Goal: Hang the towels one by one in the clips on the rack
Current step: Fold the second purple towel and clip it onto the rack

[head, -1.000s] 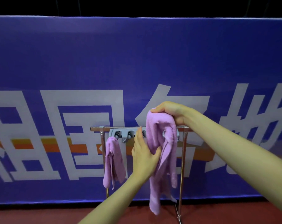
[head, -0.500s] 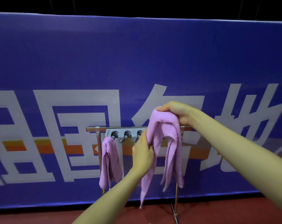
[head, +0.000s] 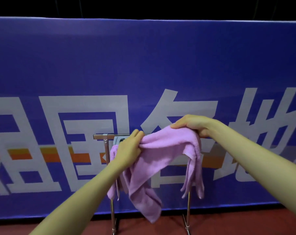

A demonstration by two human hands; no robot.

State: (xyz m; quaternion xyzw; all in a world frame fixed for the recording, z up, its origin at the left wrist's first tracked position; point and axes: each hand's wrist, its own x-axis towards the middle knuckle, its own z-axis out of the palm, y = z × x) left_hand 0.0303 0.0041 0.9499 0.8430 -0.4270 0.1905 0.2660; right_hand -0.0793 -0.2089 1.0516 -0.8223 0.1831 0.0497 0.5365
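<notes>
left hand (head: 129, 148) fingers pinched | right hand (head: 193, 124) fingers curled, palm down

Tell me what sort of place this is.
Probably an indoor sports hall or court. A long blue barrier banner with big white Chinese characters stands on a reddish-brown sports-style floor, dark beyond its top. A small metal rack is set before it.
</notes>
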